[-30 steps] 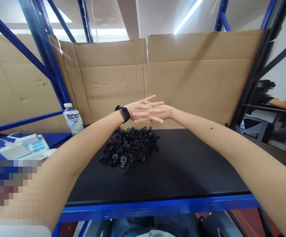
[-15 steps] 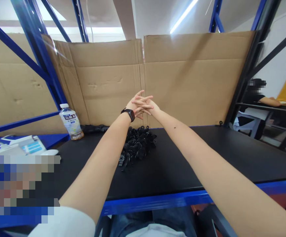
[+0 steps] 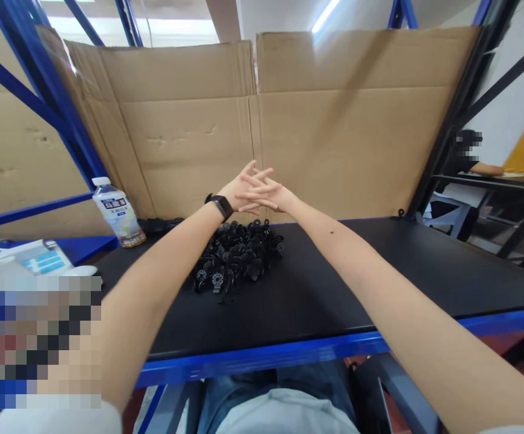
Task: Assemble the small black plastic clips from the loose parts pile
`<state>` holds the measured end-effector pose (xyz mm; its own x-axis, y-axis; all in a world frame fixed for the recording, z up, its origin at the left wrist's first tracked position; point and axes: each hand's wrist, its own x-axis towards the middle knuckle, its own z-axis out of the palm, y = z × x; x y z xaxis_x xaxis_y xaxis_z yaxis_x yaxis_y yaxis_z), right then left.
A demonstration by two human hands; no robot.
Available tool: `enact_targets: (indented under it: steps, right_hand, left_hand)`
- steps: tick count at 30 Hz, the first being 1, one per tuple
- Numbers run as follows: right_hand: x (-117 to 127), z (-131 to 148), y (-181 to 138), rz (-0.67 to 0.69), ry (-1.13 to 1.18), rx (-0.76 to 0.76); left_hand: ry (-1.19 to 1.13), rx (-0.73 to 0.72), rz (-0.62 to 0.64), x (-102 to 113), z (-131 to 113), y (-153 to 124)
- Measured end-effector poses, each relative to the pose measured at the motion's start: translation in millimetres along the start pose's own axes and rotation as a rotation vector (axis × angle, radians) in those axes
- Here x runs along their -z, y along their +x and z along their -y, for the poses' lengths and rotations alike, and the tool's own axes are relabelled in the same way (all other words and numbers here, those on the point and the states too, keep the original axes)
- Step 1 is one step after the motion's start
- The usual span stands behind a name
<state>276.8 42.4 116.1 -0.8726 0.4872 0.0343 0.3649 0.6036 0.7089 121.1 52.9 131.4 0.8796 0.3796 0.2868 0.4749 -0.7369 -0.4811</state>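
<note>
Both arms reach straight out over the black table. The fingers of my left hand [image 3: 237, 194] and my right hand [image 3: 280, 198] are laced through each other, stretched out and spread, with no object in them. A black smartwatch [image 3: 223, 207] is on the left wrist. Below and slightly left of the joined hands lies a heap of small black parts [image 3: 239, 256], some with round spoked ends; neither hand touches it. My left forearm hides the heap's left edge.
A drink bottle [image 3: 118, 214] stands at the table's left, near a white device [image 3: 40, 259]. Cardboard panels [image 3: 190, 132] wall off the back. Blue metal posts [image 3: 58, 114] frame the left side. Another person [image 3: 467, 154] sits at a table at the far right.
The view has tilted down and shifted a little. More of the heap shows as my left forearm has swung left. The hands stay laced, with fingers slightly shifted.
</note>
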Motion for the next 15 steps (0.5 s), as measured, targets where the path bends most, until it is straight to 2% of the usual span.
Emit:
enact_targets:
  steps: [1, 3, 5, 7, 8, 10, 12, 15]
  right_hand:
    - [-1, 2, -9, -0.128, -0.010, -0.070]
    - [-9, 6, -31, -0.315, 0.003, -0.239]
    - [-26, 13, -54, -0.370, 0.066, -0.468]
    - [-47, 24, -73, -0.388, 0.157, -0.764]
    - [-58, 30, -81, -0.384, 0.211, -0.888]
    - [-78, 43, -90, -0.336, 0.332, -1.016]
    - [-94, 54, -93, -0.233, 0.476, -1.020]
    - [-109, 66, -90, -0.034, 0.708, -0.990]
  left_hand:
    - [0.040, 0.000, -0.016, 6, -3, -12]
    - [0.116, 0.191, -0.130, 14, -7, -45]
    - [0.147, 0.478, -0.226, 13, -7, -85]
    - [0.121, 0.685, -0.209, 2, -2, -128]
    - [0.090, 0.750, -0.173, -6, 1, -148]
    - [-0.010, 0.889, -0.085, -25, 5, -183]
    - [-0.134, 1.023, 0.039, -45, 6, -207]
    - [-0.209, 1.016, 0.201, -67, 3, -222]
